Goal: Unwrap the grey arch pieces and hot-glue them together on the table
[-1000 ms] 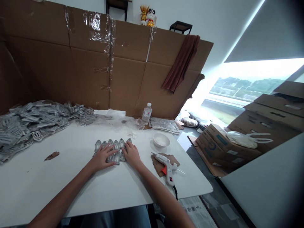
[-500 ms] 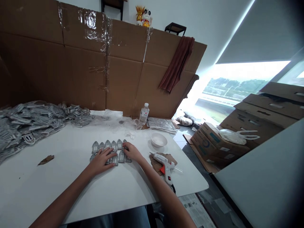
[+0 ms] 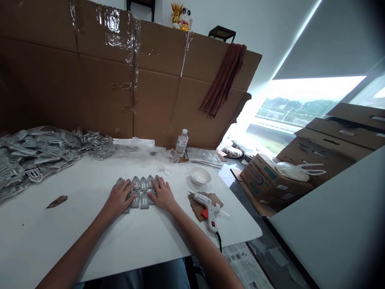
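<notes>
Cutouts shaped like arched windows [image 3: 143, 199] sit in 2 close rows at lower centre of the frame, on a white tabletop [image 3: 75, 245], with the pointed tips of the upper row facing away from the person. The left hand [image 3: 118, 196] and right hand [image 3: 161, 194] lie flat on them, apart from each other, with fingers spread and gripping nothing; the spread looks meant to keep the rows square and tight together. A heap of matching cutouts [image 3: 39, 148] at the upper left of the table seems to be a supply, kept well apart from the rows. To the right, a white hot glue gun [image 3: 204, 205] rests on its side on a cardboard scrap [image 3: 197, 210], probably there to catch drips, near a small white bowl [image 3: 200, 176]. Beyond the table, a taped cardboard wall [image 3: 102, 92] stands along the far edge, apparently shielding the wall behind.
</notes>
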{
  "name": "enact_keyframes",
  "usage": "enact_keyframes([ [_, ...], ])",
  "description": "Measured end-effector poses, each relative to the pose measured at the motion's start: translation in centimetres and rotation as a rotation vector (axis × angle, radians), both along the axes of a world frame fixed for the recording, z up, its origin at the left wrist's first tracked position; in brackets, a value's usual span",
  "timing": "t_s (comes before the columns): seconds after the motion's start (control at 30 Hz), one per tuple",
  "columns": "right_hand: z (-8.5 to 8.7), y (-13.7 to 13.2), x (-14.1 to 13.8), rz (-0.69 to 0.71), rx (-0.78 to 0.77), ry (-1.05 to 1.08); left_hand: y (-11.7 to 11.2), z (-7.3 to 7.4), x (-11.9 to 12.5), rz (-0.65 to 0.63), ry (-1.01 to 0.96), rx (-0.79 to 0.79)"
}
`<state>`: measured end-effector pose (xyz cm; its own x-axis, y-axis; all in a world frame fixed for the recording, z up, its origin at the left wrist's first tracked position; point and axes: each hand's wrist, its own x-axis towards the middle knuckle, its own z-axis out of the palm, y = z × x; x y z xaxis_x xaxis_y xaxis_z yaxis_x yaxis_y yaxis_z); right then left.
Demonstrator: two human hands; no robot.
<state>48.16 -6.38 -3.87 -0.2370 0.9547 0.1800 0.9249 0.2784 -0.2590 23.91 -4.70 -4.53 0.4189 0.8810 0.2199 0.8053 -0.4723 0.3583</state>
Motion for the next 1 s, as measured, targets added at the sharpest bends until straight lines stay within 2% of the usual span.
enact_keyframes([
  [0.2,0.6,0.8,0.2,0.173,0.02,-0.026,0.6,-0.7,-0.5,0.039,0.014,-0.018],
  [0.37,0.7,1.1,0.2,0.238,0.065,-0.081,1.1,-0.5,-0.6,0.033,0.001,0.018],
  [0.6,0.8,1.3,-0.2,0.217,0.081,-0.12,0.9,-0.3,-0.7,0.03,-0.011,0.035],
  [0.8,0.9,0.5,-0.6,0.199,0.142,-0.122,0.0,-0.1,-0.2,-0.142,0.032,0.016],
  [1.0,0.7,-0.1,-1.0,0.137,0.15,-0.07,-0.2,0.4,0.4,-0.122,0.042,-0.035],
])
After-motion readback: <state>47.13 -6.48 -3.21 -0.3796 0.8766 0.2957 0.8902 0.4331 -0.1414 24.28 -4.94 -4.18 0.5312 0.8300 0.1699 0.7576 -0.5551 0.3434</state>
